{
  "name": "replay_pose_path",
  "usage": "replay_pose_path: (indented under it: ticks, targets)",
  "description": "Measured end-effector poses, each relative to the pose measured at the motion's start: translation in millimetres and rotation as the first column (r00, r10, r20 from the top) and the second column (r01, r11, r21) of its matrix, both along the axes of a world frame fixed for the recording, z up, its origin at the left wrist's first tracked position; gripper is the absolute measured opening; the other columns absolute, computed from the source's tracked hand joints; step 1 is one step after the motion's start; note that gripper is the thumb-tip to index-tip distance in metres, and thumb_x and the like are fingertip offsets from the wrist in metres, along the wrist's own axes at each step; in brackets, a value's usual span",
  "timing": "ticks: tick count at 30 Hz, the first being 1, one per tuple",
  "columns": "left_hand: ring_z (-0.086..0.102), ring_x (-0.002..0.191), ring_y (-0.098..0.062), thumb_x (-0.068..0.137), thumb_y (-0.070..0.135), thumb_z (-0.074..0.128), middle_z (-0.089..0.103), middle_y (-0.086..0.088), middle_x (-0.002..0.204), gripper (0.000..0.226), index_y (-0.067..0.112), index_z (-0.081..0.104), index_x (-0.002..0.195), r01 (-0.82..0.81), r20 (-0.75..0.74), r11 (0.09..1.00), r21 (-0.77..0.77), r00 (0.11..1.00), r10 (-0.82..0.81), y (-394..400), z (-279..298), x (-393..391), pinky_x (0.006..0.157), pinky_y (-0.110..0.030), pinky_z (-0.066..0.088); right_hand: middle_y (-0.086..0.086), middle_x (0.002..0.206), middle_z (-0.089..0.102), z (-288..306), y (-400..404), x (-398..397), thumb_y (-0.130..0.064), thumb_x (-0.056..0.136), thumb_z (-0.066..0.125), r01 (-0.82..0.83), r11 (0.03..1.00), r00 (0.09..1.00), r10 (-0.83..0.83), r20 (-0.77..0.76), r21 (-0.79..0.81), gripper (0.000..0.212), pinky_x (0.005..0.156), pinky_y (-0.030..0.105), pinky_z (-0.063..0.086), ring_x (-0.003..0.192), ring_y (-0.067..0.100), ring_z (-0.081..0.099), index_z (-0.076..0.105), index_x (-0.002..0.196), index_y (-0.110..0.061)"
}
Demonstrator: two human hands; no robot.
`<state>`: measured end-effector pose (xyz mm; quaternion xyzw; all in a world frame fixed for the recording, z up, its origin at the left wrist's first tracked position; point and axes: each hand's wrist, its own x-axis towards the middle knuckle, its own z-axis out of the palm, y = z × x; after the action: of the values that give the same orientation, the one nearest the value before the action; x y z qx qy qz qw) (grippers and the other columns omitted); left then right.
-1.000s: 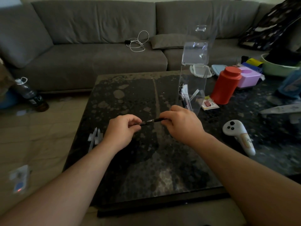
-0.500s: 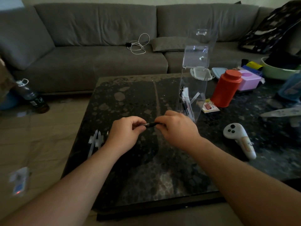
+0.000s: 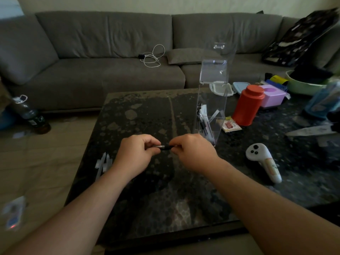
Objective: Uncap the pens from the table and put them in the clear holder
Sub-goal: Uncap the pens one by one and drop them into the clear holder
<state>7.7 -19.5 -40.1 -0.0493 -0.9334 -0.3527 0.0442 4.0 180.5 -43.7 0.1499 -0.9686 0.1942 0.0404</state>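
Note:
Above the middle of the dark marble table point(image 3: 147, 115), my left hand point(image 3: 135, 154) and my right hand point(image 3: 193, 151) each pinch one end of a short dark pen point(image 3: 164, 146). Only a small stretch of the pen shows between the fingers. Just behind my right hand stands the tall clear holder point(image 3: 211, 100) with several pens point(image 3: 206, 124) leaning in its bottom. A few white pen caps point(image 3: 104, 162) lie near the table's left edge.
A red canister point(image 3: 247, 105) stands right of the holder, with a pink box point(image 3: 274, 97), lidded tubs and a green bowl point(image 3: 303, 85) behind. A white controller point(image 3: 263, 161) lies at the right. A grey sofa point(image 3: 110, 52) runs along the back; a bottle point(image 3: 31, 115) stands on the floor at left.
My hands have drawn closer together, so less of the pen shows between them. The view has shifted slightly.

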Motion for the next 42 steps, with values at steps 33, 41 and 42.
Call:
replay_pose_path:
  ticks: [33,41,42]
  targets:
    - [0.062,0.087,0.008,0.102,0.039,0.068,0.069,0.024,0.094,0.008,0.042,0.073,0.107,0.065,0.015,0.994,0.088,0.998,-0.066,2.6,-7.5,2.3,0.070,-0.009,0.042,0.001,0.121,0.072,73.5,84.6,-19.8,-0.017,0.099,0.068,0.293,0.748,0.684,-0.599,-0.416,-0.595,0.041,0.080,0.014,0.046,0.095,0.012,0.069,0.059,0.138,-0.028]
    - [0.064,0.092,0.005,0.103,0.038,0.067,0.070,0.022,0.100,0.011,0.040,0.076,0.109,0.126,0.043,0.989,0.076,0.991,-0.130,9.1,-9.5,4.0,0.074,-0.012,0.046,-0.012,0.086,0.046,38.4,79.8,-28.4,-0.032,0.104,0.058,0.399,0.907,0.874,-0.421,-0.240,-0.136,0.040,0.085,0.047,0.054,0.105,0.024,0.055,0.054,0.143,-0.040]
    - [0.064,0.092,0.005,0.102,0.038,0.067,0.071,0.022,0.100,0.011,0.039,0.076,0.109,0.131,0.044,0.989,0.075,0.990,-0.134,10.3,-10.1,3.9,0.074,-0.013,0.046,-0.014,0.083,0.041,37.1,79.8,-28.6,-0.034,0.106,0.056,0.405,0.908,0.877,-0.418,-0.237,-0.105,0.037,0.083,0.047,0.054,0.102,0.024,0.054,0.055,0.143,-0.040]
